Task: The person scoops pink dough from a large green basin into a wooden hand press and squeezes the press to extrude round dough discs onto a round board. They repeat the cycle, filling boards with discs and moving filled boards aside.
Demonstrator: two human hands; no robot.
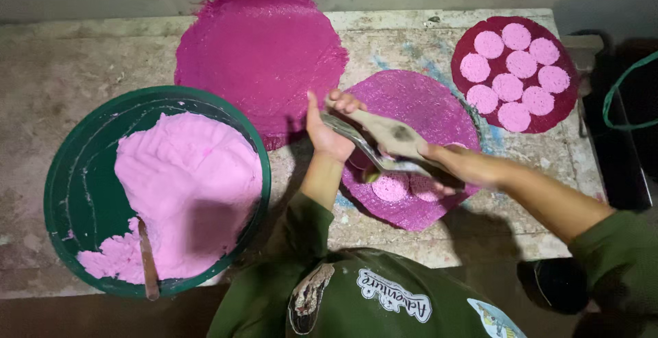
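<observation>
Pink dough discs [401, 187] lie on a purple round mat [425, 105], under the hands. Left hand [327, 127] grips a flat spatula's [384, 136] tip; right hand [460, 165] closed round its handle (green basin [68, 180] w/ pink dough nearby).

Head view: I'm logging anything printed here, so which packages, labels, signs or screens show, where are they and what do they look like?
No packages, signs or screens show.
Curved patch: on the green shirt at bottom centre, white with dark lettering.
Oval patch: left of it on the shirt, dark with pale worn marks.
Picture patch: lower right on the shirt, white with blue and yellow, cut off by the frame edge.
</observation>
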